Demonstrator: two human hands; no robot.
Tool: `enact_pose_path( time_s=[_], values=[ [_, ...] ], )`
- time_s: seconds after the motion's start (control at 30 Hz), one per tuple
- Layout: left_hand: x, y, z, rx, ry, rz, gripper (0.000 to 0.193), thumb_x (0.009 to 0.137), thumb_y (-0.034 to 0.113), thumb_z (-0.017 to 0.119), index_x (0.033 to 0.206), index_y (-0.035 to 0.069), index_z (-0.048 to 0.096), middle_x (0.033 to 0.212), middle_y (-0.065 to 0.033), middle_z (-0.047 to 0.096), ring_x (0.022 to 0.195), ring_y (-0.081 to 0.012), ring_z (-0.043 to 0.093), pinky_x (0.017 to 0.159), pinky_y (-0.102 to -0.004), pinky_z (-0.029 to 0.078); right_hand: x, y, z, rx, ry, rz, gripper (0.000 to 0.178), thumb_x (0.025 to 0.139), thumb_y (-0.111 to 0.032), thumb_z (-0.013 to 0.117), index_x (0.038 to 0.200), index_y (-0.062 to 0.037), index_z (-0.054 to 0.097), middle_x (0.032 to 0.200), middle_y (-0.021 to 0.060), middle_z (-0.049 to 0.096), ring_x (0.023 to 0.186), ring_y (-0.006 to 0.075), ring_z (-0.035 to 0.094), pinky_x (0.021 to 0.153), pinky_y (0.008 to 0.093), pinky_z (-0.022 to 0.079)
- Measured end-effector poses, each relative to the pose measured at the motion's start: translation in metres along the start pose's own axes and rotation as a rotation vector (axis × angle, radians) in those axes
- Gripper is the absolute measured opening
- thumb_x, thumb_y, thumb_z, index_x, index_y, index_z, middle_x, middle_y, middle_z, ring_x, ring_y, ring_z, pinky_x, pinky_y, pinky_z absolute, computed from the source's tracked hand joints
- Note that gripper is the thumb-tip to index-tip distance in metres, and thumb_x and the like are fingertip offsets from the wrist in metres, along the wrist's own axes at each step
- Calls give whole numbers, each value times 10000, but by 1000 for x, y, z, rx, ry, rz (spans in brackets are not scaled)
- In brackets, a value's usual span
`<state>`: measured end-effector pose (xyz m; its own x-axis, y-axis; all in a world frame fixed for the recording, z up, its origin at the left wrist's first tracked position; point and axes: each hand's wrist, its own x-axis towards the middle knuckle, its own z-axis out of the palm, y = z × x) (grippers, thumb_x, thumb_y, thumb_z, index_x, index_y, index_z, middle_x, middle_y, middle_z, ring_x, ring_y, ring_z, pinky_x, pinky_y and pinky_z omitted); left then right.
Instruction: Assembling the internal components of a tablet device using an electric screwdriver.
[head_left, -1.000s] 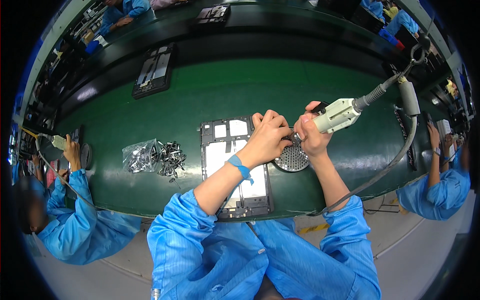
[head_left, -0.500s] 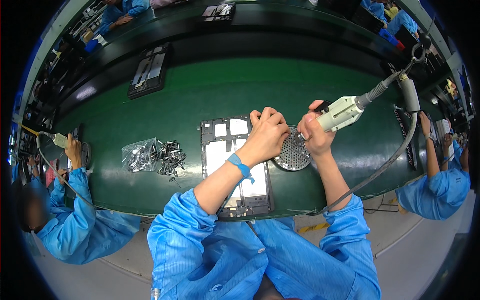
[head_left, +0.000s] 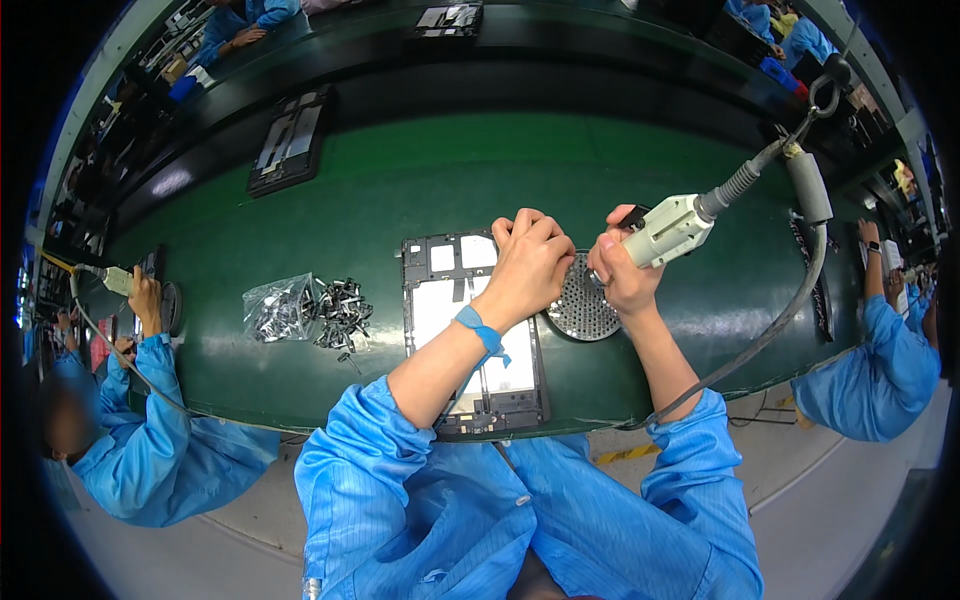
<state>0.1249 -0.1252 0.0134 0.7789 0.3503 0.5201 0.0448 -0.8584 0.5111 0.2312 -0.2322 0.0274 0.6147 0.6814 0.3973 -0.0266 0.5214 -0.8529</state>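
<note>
Dark green, flat workbench carries a thin, rectangular, black-framed device chassis with white and silvery panels, my landmark; it lies flat, partly under the left forearm. Judged light and stiff, panels fragile: hold by the dark rim. Right of the chassis, a pale grey-green, hard-cased powered screwdriver on a grey cable; probably moderately heavy, best gripped round its barrel. Right hand is clamped on its front end. Left hand, at the chassis's upper right corner, has fingers bunched; cannot tell whether they pinch anything. Also right of the chassis: round, perforated, silvery metal disc, likely slippery. Left of the chassis: soft, clear plastic bag of small parts; between bag and chassis, loose black-and-silver parts, likely light, best pinched singly.
</note>
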Motion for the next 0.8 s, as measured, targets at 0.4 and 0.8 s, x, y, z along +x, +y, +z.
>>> enact_pose_path(
  time_s=[0.4, 0.8],
  values=[
    [1, 2, -1, -8, 0, -29, 63, 688, 73, 691, 747, 81, 671, 838, -27, 588, 978, -240, 490, 801, -425, 289, -2, 2, -1, -31, -2, 6, 231, 840, 30, 569, 1043, 7, 460, 660, -8, 442, 469, 52, 412, 443, 208, 372],
    [0, 1, -1, -18, -9, -20, 74, 681, 70, 688, 752, 86, 669, 836, -24, 591, 973, -237, 489, 797, -417, 292, -2, 4, -1, -40, -6, 9, 227, 843, 27, 564, 1043, 12, 458, 655, -8, 443, 467, 51, 410, 449, 207, 376]
  ],
)
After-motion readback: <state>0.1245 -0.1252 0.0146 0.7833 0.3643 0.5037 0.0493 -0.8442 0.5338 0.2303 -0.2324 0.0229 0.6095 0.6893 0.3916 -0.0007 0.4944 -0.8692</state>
